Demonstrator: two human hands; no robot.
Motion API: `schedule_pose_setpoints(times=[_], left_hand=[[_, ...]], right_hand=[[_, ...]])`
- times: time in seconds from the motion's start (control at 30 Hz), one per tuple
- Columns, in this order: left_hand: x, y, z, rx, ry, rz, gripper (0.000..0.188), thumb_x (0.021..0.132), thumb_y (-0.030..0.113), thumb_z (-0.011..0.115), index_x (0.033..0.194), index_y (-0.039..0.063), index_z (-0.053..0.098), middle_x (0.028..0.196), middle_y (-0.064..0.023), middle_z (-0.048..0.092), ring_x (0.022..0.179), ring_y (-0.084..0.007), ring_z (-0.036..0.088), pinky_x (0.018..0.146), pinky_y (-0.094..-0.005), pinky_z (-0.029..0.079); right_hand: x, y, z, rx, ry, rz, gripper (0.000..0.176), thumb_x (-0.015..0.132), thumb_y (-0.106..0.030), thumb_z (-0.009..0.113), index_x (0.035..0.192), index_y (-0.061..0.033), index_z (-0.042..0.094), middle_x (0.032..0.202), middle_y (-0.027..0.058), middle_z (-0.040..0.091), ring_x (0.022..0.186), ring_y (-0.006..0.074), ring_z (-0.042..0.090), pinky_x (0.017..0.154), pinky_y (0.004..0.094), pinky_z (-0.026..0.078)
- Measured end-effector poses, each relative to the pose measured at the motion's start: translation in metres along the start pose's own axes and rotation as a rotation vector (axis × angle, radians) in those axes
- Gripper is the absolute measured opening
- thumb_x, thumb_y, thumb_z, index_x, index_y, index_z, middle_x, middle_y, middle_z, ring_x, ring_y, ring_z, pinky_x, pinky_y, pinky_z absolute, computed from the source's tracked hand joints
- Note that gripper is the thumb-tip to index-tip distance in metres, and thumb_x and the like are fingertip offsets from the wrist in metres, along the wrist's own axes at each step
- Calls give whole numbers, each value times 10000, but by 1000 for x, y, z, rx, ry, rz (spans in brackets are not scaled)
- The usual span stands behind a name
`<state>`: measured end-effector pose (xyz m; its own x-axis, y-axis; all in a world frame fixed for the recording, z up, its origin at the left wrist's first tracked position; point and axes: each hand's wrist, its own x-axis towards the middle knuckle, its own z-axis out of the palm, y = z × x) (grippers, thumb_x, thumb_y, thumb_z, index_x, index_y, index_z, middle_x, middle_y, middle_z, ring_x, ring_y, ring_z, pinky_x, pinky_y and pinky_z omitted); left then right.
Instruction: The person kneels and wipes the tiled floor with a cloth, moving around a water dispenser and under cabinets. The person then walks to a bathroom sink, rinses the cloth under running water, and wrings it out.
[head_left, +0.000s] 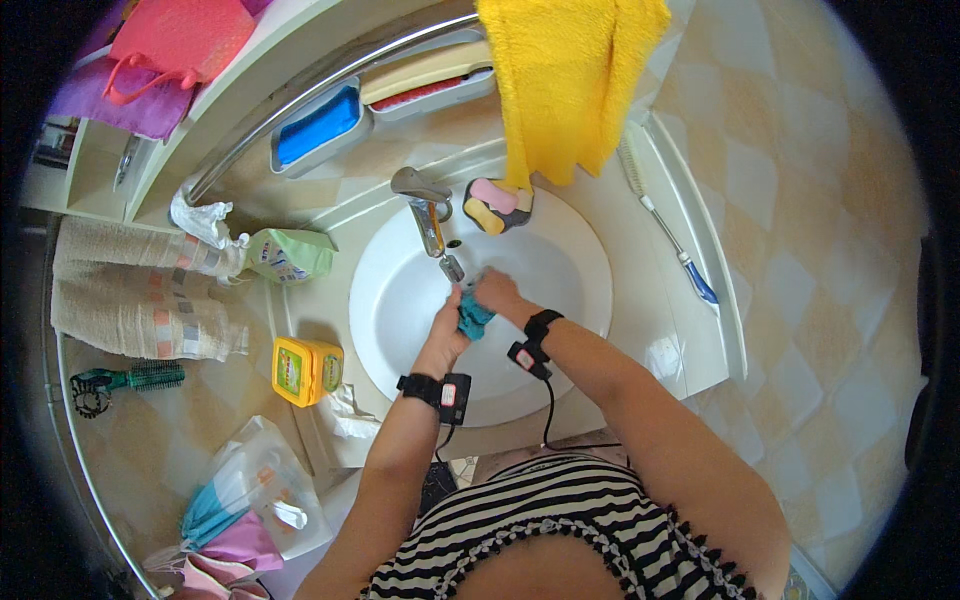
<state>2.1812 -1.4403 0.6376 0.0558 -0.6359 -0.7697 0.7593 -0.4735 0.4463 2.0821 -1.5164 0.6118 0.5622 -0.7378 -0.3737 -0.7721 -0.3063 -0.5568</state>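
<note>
Over the white washbasin (405, 337), my left hand (448, 322) grips a bunched teal cloth (474, 315). The fingers of my right hand (495, 291) are curled at the cloth's upper right side and look slightly blurred. Whether those fingers pinch the cloth or only press on it is hard to see. Just above both hands is the chrome faucet (429, 221), its spout end close to my left fingertips. Black straps with small cabled devices circle both wrists.
A soap dish (517, 217) with several soap bars sits on the basin's back rim. A yellow tub (307, 371) and a green pouch (291, 255) stand left. A long-handled brush (667, 225) lies right. A yellow towel (574, 82) hangs from the rail (322, 90).
</note>
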Motion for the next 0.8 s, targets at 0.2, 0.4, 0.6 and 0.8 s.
schedule_pose_setpoints(times=[0.2,0.4,0.6,0.8], left_hand=[[24,-16,-19,-329,-43,41,345,920,351,490,1050,34,529,1030,-99,590,931,-249,562,841,-417,465],[60,-32,-52,311,-240,292,241,904,228,521,1083,67,526,1046,-96,594,908,-246,596,794,-402,503],[28,-24,-23,-201,11,106,180,902,94,447,1068,62,509,1006,-117,585,900,-256,597,775,-406,513],[-1,5,-18,28,-125,1,208,900,194,507,1026,30,531,960,-106,605,916,-248,595,790,-404,512]], right_hand=[[-3,9,-4,603,100,101,200,800,-164,537,897,6,579,979,227,574,907,374,567,768,437,463],[-26,-18,23,400,331,-231,260,771,-123,574,996,-9,507,965,242,536,910,385,511,815,448,412],[-3,-11,13,364,179,2,386,796,-227,556,1098,-3,468,1006,228,554,958,395,536,838,439,438],[-10,1,0,986,-209,338,447,791,-364,574,1047,1,554,1002,187,603,862,301,605,775,362,490]])
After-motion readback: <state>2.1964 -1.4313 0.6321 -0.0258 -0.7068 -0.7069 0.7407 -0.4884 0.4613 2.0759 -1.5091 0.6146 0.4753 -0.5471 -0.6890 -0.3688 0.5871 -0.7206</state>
